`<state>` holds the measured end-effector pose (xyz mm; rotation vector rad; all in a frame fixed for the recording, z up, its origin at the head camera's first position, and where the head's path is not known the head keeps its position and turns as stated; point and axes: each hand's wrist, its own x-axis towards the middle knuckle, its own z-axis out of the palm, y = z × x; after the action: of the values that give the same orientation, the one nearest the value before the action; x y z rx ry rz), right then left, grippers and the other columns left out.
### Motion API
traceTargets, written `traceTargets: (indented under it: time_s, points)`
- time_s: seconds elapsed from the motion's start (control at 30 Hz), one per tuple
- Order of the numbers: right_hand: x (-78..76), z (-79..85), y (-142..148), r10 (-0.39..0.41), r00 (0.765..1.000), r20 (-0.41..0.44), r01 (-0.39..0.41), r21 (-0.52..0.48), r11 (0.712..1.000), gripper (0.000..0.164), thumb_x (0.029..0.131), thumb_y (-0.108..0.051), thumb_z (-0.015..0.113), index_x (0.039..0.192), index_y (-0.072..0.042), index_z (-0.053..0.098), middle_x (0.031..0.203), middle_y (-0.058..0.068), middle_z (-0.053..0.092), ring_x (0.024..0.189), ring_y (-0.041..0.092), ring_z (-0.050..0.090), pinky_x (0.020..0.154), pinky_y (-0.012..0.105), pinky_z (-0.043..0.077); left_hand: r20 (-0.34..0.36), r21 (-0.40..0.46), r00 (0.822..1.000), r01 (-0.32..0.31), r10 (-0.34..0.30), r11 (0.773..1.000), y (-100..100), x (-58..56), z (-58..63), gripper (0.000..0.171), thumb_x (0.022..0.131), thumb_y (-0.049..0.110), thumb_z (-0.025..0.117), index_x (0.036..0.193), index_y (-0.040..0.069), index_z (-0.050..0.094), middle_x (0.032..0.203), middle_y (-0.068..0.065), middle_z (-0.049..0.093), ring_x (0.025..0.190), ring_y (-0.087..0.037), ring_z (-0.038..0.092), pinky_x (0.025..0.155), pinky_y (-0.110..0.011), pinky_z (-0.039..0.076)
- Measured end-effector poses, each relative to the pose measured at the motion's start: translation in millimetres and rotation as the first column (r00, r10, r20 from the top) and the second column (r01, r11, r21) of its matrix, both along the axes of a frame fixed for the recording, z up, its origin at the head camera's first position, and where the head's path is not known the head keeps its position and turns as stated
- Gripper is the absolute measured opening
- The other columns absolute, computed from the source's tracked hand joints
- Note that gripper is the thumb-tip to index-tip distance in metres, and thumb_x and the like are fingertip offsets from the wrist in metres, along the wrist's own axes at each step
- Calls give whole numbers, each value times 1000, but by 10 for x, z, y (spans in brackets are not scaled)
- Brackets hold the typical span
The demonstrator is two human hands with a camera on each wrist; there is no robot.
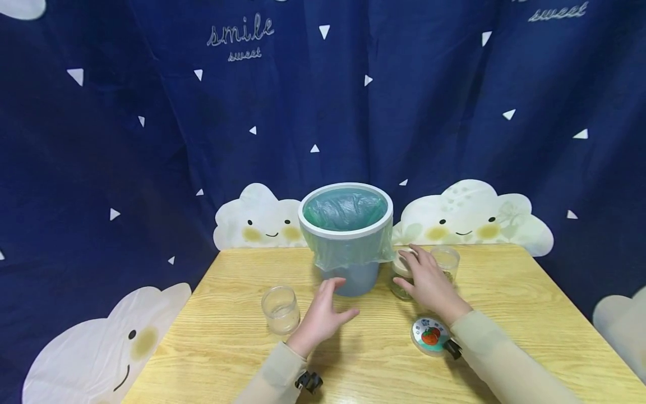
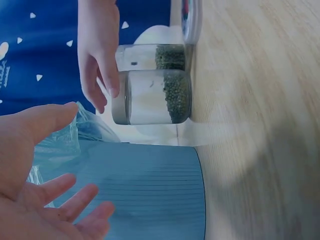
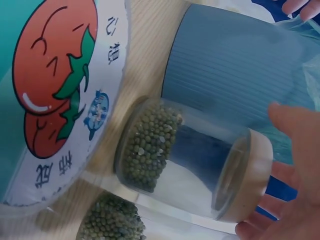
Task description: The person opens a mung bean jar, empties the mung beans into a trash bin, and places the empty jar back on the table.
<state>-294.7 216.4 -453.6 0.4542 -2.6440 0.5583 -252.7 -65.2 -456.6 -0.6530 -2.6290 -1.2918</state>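
Note:
My right hand [image 1: 426, 279] reaches over a clear jar [image 3: 195, 155] partly filled with small green beans [image 3: 151, 145] and topped by a pale lid [image 3: 252, 175]. Its fingers spread at the lid, the thumb standing apart from it in the right wrist view. Right beside it is a second jar [image 1: 446, 259], also with green beans inside. My left hand [image 1: 323, 317] hovers in front of the bin [image 1: 353, 278], fingers loosely extended, thumb apart, holding nothing. Left of that hand stands a clear jar [image 1: 281, 310] with no beans showing in it.
The blue bin has a white rim [image 1: 345, 233] and a thin green liner bag [image 1: 348, 210] folded over it. A round container with a tomato picture [image 1: 429, 336] lies near my right wrist. Behind the wooden table [image 1: 373, 365] hangs a dark blue curtain [image 1: 313, 101].

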Motion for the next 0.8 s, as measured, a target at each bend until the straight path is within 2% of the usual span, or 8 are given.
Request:
traceTargets:
  time_s: [0.17,0.37,0.63,0.8]
  points:
    - [-39,-34,0,-19,1000,-6,19,-9,1000,67,94,-29,78,147,-2,48,153,35,36,137,58,38,107,73,38,-2,-19,1000,11,-11,1000,14,13,-20,66,87,21,84,140,-2,51,139,-20,55,132,-36,54,113,-52,44]
    - [-97,-59,-32,-43,999,18,42,3,999,68,93,-29,78,146,0,47,150,42,36,137,61,37,109,73,37,25,-29,999,32,-31,999,22,50,-72,68,88,23,83,141,-2,50,139,-19,54,133,-37,53,112,-53,45]
    - [-166,9,-86,-56,996,66,50,80,996,72,91,-29,79,146,4,45,149,45,35,139,61,35,113,71,33,42,-38,998,55,-54,998,42,36,-124,66,90,21,81,143,-1,48,140,-17,53,133,-37,52,111,-52,45]
    - [-200,55,-98,-66,995,70,57,126,990,79,87,-30,83,145,7,45,145,43,41,135,59,41,110,70,38,60,-44,997,57,-55,997,55,33,-120,68,90,23,81,144,0,47,141,-16,53,134,-37,52,111,-52,45]
